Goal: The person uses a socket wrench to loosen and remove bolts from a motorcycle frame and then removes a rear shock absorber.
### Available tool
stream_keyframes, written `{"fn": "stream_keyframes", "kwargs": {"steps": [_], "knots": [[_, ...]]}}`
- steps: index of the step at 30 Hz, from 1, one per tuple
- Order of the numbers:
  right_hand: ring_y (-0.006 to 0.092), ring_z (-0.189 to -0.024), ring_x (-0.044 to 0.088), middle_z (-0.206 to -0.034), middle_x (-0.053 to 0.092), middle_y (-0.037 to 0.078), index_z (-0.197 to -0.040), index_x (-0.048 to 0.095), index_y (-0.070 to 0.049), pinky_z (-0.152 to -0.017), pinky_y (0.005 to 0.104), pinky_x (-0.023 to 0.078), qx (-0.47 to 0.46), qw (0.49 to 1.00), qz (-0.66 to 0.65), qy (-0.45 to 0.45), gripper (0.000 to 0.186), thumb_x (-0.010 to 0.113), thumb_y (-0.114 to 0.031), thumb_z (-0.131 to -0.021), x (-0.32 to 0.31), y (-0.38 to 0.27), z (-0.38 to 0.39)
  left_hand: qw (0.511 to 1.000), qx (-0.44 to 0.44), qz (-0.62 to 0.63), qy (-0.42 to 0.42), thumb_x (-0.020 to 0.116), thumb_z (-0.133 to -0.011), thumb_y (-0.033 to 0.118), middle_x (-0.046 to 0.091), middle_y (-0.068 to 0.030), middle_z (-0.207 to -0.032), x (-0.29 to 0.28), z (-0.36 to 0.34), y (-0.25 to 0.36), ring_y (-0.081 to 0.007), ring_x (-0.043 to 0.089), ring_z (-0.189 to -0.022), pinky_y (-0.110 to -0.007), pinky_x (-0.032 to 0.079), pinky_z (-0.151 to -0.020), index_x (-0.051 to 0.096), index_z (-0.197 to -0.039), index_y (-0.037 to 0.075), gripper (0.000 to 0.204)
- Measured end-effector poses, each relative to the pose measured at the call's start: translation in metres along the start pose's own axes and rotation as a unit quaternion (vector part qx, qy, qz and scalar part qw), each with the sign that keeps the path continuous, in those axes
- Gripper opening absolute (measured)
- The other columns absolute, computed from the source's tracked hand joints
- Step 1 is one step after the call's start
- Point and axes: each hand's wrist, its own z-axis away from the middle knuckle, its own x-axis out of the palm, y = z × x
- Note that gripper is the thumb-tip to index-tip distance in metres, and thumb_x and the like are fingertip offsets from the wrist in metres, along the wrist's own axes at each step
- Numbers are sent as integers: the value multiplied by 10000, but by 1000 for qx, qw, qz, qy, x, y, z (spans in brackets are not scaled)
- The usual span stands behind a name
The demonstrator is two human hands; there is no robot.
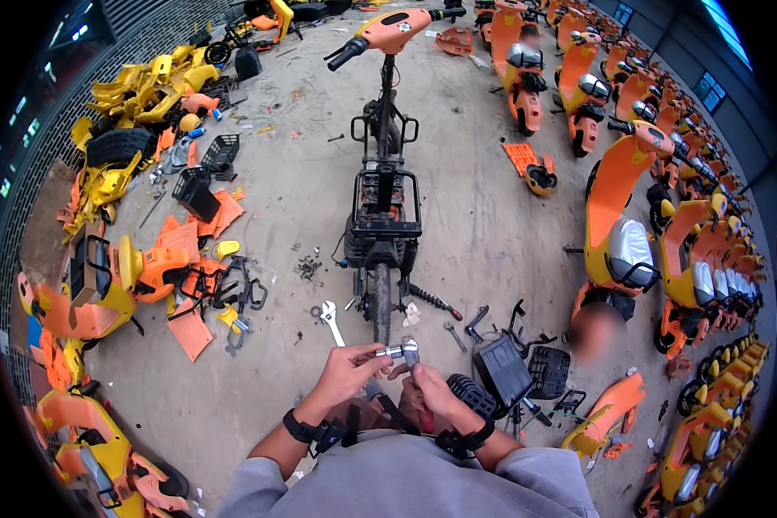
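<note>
Left hand point(345, 371) pinches the socket point(390, 351), right hand point(436, 390) grips the ratchet point(410, 349) — poor seating could drop the socket.

The head view looks down and forward, close above both hands point(347, 373). Its fisheye reaches the left edge of the floor point(272, 207).

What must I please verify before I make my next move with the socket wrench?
1. Right hand grips the socket wrench: ok.
2. Left hand has its fingers on the socket: ok.
3. Socket fully locked onto the wrench: cannot tell.
4. Stripped scooter standing upright: ok.
5. Floor by the near wheel free of loose tools: not ok, an adjustable wrench lies to its left.
</note>
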Motion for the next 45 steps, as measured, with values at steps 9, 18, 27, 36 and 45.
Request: {"fn": "stream_keyframes", "kwargs": {"steps": [9, 18, 27, 36, 45], "knots": [[46, -488, 378, -641, 425, -38, -1166, 531, -85, -418, 210, 299, -108, 947, 136, 269, 342, 434, -378, -1017, -44, -17, -64, 996, -36, -78, -5, 668, -903, 176, 691, -100, -864, 5, -104, -12, -108, 651, -732, -242, 513, -606, 624, -1110, -47, 308], [87, -405, 403, -606, 460, -5, -1067, 574, -60, -351, 257, 316, 50, 913, 19, 405, 374, 431, -401, -1005, -243, 32, -198, 905, 115, -381, 151, 561, -911, 107, 669, -166, -889, -36, -302, -76, -268, 654, -811, -364, 508, -742, 628, -1030, -21, 188], [127, -534, 496, -634, 511, 27, -1034, 566, -25, -498, 302, 407, 31, 891, 101, 442, 414, 447, -419, -996, -331, 103, -335, 762, 58, -622, 169, 544, -913, 247, 656, -159, -904, -67, -450, -130, -343, 612, -864, -438, 464, -782, 678, -942, 54, 237], [156, -650, 520, -769, 566, 90, -1245, 497, -7, -629, 310, 453, 46, 920, 116, 372, 451, 412, -386, -1018, -345, 98, -342, 731, 84, -649, 194, 519, -866, 168, 649, -127, -813, -62, -453, -140, -321, 615, -751, -418, 465, -685, 695, -883, 82, 197], [540, -804, 575, -822, 602, 352, -1235, 334, 40, -716, 598, 438, 134, 913, 245, 297, 421, 372, -311, -1005, -341, 44, -334, 719, 102, -665, 173, 499, -873, 151, 581, -116, -650, -61, -456, -141, -334, 564, -609, -461, 410, -566, 651, -772, 101, 189]]}}
